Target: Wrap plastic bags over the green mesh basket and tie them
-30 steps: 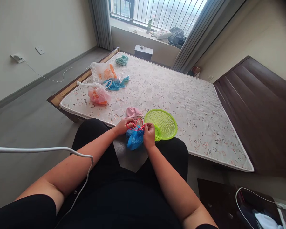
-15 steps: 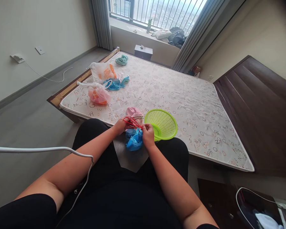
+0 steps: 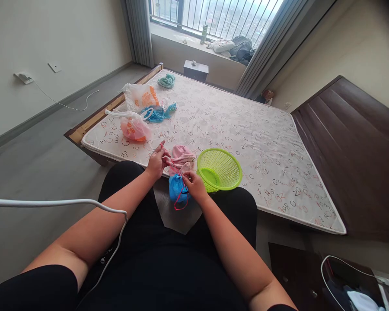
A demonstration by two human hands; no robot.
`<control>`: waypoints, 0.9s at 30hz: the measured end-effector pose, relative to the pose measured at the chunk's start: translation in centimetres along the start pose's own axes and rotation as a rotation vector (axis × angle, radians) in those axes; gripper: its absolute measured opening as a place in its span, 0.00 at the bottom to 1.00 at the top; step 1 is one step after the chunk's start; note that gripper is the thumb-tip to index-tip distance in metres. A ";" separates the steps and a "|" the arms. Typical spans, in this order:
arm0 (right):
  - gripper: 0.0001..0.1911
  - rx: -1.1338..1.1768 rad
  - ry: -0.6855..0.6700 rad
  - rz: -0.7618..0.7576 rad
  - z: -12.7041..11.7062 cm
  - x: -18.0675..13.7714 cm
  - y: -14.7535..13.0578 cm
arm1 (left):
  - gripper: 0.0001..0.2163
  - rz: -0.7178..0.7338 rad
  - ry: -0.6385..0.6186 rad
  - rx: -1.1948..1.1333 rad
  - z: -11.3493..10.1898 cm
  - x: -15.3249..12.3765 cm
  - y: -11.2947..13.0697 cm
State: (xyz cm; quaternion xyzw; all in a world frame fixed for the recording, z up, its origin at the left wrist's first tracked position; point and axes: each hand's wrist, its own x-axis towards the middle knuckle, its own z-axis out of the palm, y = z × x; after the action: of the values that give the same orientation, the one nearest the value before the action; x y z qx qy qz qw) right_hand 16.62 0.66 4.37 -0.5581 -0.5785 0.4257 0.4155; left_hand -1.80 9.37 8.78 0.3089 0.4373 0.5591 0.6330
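My left hand (image 3: 157,163) is raised at the mattress edge, its fingers closed on a thin red string (image 3: 172,165) pulled up to the left. The string runs down to the gathered top of a blue plastic bag (image 3: 175,186), and a loop of it dangles over the bag's front. With its fingertips pinched, my right hand (image 3: 195,186) grips the string at the bag's neck. The bag hangs between my knees; its contents are hidden. Just behind lies a folded pink cloth (image 3: 183,153). A lime-green plastic basket (image 3: 228,170) leans right of my right hand.
On the mattress (image 3: 246,129), to the left, lie a white-and-orange plastic bag (image 3: 138,96), a tied bag with pink contents (image 3: 135,128), a crumpled blue bag (image 3: 157,113) and a teal cloth bundle (image 3: 166,80). A white cable (image 3: 68,201) crosses my left forearm.
My left hand has moved up and left, drawing the red string out longer. My right hand has shifted slightly left and down, and a string loop now hangs over the blue bag.
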 end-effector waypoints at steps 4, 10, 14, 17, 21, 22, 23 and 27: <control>0.11 -0.079 -0.111 -0.058 0.4 -0.1 0.1 | 0.20 0.198 0.072 0.290 -0.8 0.9 0.4; 0.12 -0.081 -0.052 -0.042 0.1 0.0 0.1 | 0.24 0.061 0.083 0.371 -2.1 2.2 -0.2; 0.12 0.051 0.025 0.002 0.0 0.1 0.4 | 0.24 0.034 -0.224 0.548 -1.7 1.8 -1.1; 0.13 0.167 0.066 0.014 0.2 0.3 0.7 | 0.16 0.100 -0.570 0.701 -0.8 0.8 -1.6; 0.14 0.248 0.099 0.046 0.2 0.3 0.7 | 0.18 0.126 -0.733 0.790 0.0 -0.1 -2.2; 0.14 0.261 0.098 0.055 0.2 0.2 0.7 | 0.19 0.130 -0.737 0.800 0.0 -0.2 -2.4; 0.14 0.268 0.098 0.063 0.2 0.2 0.6 | 0.19 0.139 -0.736 0.810 0.0 -0.2 -2.5; 0.16 0.270 0.083 0.103 -0.1 -0.1 0.1 | 0.17 0.196 -0.728 0.884 -0.2 0.0 -2.9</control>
State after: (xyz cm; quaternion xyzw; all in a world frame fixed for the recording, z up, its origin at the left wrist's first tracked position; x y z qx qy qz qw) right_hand 16.74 0.60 4.25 -0.5432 -0.4690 0.4969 0.4880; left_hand -0.71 8.85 6.14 0.7553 0.3528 0.2372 0.4988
